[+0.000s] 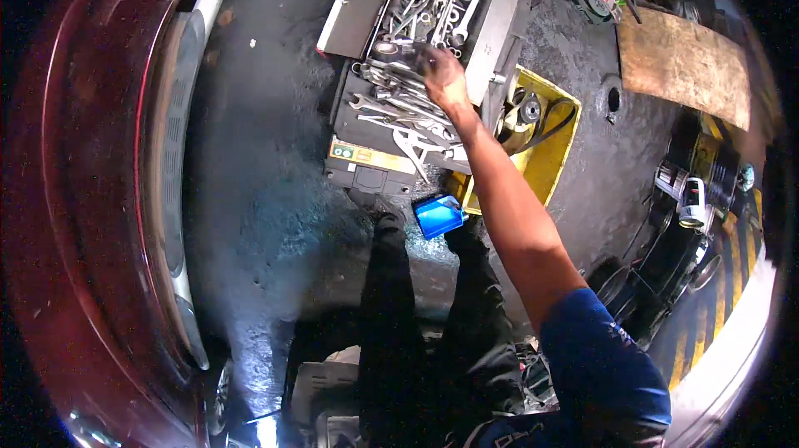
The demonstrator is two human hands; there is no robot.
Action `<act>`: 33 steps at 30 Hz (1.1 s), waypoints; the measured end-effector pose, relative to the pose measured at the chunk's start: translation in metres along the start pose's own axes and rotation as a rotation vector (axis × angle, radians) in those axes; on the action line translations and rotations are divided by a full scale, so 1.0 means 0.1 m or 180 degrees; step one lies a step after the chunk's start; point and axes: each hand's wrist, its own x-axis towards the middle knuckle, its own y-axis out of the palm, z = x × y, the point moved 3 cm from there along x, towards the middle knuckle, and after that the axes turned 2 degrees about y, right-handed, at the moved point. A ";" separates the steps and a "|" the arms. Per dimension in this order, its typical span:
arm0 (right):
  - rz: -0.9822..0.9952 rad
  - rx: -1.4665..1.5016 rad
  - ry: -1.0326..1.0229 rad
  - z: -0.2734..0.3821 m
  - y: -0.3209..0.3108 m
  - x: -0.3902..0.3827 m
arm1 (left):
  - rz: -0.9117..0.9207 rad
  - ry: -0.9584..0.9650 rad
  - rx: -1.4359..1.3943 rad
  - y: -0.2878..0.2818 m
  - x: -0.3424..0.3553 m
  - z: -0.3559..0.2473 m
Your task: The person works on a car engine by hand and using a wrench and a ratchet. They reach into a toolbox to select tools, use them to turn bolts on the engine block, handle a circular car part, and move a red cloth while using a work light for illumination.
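My right hand (445, 80) reaches over a tool chest full of wrenches and sockets. Its fingers are dark and smeared, so their closure and anything in them cannot be made out. Just left of the fingertips is a tool with a round metal head (386, 47), perhaps a ratchet; whether I touch it is unclear. A large combination wrench (474, 7) lies along the chest's right side. Several open-end wrenches (374, 105) and a pair of pliers (409, 147) rest on the nearer part of the chest (366, 175). My left hand is out of view.
A yellow crate (559, 167) with pulleys and belts stands right of the chest. A blue tray (439, 217) sits near my feet. Along the left runs a dark red vehicle body (91, 198). Cardboard (687, 65) and cans (692, 202) lie at the right.
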 end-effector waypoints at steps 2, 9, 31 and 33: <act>0.0816 -0.0037 0.0190 0.33 0.13 0.12 | -0.0073 -0.0039 -0.0008 -0.02 0.02 0.02; 0.1250 -0.0182 0.0322 0.09 0.20 0.41 | 0.0001 0.0056 0.0069 -0.05 0.17 -0.11; 0.1029 -0.0090 0.0018 -0.45 0.46 0.30 | -0.0097 0.0045 0.0091 -0.21 0.27 -0.14; 0.1213 -0.0042 -0.0305 -0.35 0.50 0.35 | -0.0148 0.0025 0.0078 -0.24 0.25 -0.12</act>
